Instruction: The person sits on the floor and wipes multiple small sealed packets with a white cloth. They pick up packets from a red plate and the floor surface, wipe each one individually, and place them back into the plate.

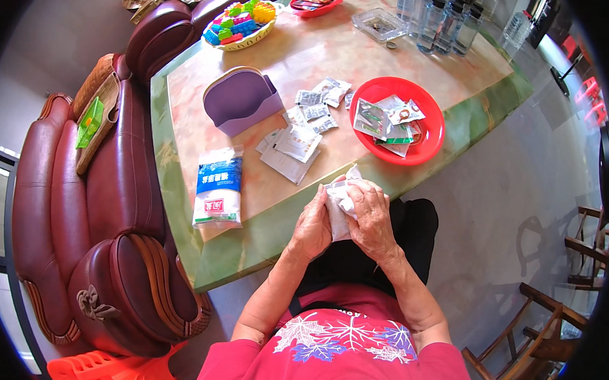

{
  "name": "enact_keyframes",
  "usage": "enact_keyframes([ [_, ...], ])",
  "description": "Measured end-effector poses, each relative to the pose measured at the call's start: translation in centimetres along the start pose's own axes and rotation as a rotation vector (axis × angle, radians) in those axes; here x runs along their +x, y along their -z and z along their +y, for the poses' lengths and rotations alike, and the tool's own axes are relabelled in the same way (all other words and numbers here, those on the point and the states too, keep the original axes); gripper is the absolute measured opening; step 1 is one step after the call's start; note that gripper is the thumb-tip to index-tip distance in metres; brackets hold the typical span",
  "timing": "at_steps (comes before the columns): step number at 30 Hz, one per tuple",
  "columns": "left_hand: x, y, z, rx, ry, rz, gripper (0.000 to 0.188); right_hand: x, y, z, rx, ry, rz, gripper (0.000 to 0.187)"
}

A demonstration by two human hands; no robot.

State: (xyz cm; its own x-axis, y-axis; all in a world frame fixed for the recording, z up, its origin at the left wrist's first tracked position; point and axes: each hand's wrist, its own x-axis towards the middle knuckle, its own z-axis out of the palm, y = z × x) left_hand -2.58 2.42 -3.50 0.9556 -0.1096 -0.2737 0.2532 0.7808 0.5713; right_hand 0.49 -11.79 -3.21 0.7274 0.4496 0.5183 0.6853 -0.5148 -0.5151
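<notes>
My left hand (311, 225) grips the side of a small white packet (337, 220) just off the table's near edge. My right hand (371, 217) presses a crumpled white tissue (346, 200) against that packet, its fingers curled round it. Past my hands, a red plastic bowl (435, 131) holds several sachets (371, 119). Left of the bowl lies a loose spread of white sachets (298, 143). Farther left stands a purple holder (242, 101) with compartments. A blue and white bag (218, 188) lies near the left edge of the table.
A basket of colourful toy blocks (240, 24), a small red dish (315, 2) and a clear glass ashtray (379, 26) sit at the far side. Several dark-capped bottles (447, 22) stand far right. A maroon sofa (124, 177) flanks the table; wooden chairs (528, 336) are lower right.
</notes>
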Motion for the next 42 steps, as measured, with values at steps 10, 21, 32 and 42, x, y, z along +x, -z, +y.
enact_keyframes([
  [10,-0.6,-0.6,0.8,0.043,0.058,0.120,0.053,-0.8,1.7,-2.0,0.311,0.211,-0.132,0.044],
  [21,0.1,0.1,0.3,-0.097,0.042,0.080,0.048,1.8,0.1,-1.8,0.052,0.073,-0.041,0.053],
  [32,-0.6,0.4,0.8,-0.006,0.126,0.134,0.053,-1.2,2.6,-1.9,0.179,0.301,-0.253,0.030],
  [42,0.0,0.9,-0.1,-0.061,-0.008,0.026,0.026,-0.6,2.4,-0.4,0.097,0.147,-0.079,0.046],
])
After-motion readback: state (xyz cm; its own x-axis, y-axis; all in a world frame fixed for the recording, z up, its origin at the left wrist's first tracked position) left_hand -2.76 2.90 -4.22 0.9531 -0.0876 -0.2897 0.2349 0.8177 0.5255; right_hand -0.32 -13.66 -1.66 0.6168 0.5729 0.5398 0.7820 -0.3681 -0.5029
